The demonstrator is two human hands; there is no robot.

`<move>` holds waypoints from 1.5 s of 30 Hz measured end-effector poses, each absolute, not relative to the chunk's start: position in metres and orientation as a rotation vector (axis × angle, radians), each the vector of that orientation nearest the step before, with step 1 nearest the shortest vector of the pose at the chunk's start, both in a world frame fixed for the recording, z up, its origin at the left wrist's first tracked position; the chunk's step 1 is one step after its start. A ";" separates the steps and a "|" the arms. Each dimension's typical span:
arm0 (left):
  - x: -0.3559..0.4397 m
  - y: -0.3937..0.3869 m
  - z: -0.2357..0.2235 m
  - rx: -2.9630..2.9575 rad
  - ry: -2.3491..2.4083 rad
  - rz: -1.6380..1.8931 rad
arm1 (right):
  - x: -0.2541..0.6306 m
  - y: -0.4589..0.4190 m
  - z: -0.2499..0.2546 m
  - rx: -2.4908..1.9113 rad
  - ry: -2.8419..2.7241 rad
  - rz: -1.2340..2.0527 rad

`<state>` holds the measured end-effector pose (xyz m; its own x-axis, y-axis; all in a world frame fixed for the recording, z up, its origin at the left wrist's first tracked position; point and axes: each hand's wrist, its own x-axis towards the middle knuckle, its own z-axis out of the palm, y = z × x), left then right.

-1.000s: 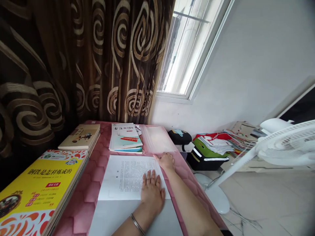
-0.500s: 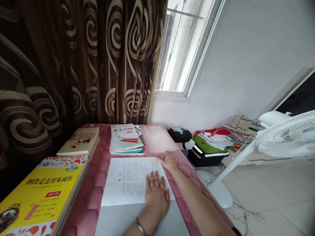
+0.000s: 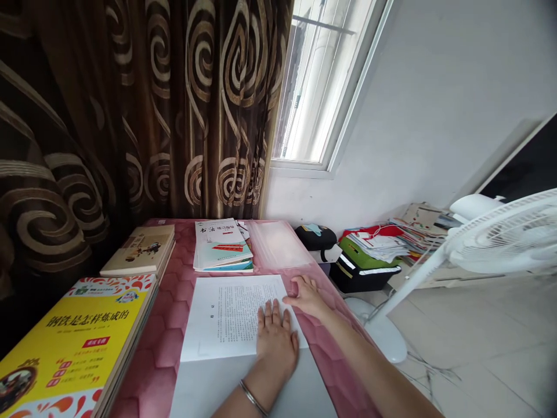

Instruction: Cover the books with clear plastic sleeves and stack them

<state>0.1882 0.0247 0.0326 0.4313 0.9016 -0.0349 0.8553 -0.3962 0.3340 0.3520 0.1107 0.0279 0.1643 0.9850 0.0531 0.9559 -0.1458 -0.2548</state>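
The left hand (image 3: 276, 342), a thin metal bangle (image 3: 251, 398) at its wrist, lies flat with open fingers (image 3: 273, 313) on a white printed sheet of paper (image 3: 235, 316). The right hand (image 3: 307, 297), its fingers loosely open and not gripping, rests at the sheet's right edge on a pink quilted desk cover (image 3: 163, 348). Left of the sheet lies a yellow paperback book (image 3: 73, 342); beyond the sheet are a stack of pale workbooks (image 3: 223, 247) and a clear plastic folder (image 3: 278, 244)
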 end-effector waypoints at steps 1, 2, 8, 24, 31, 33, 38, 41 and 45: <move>0.188 0.024 0.033 2.379 1.510 0.209 | 0.349 0.120 0.029 -2.234 -1.831 0.188; 0.188 0.024 0.034 2.374 1.504 0.207 | 0.346 0.130 0.031 -2.253 -1.771 0.197; 0.185 0.023 0.037 2.353 1.474 0.223 | 0.330 0.155 0.032 -2.289 -1.570 0.163; 0.187 0.020 0.041 2.325 1.456 0.211 | 0.328 0.142 0.033 -2.349 -1.601 0.207; 0.149 0.051 0.045 2.287 1.574 0.259 | 0.321 0.147 0.030 -2.379 -1.555 0.113; 0.118 0.073 0.043 2.291 1.755 0.217 | 0.319 0.144 0.036 -2.393 -1.569 0.113; 0.052 0.104 0.036 2.371 1.843 0.197 | 0.274 0.133 0.057 -2.285 -1.763 0.086; 0.047 0.104 0.033 2.413 1.826 0.188 | 0.220 0.120 0.055 -2.009 -2.070 0.143; 0.053 0.103 0.031 2.436 1.786 0.090 | 0.168 0.108 0.038 -1.619 -2.350 0.340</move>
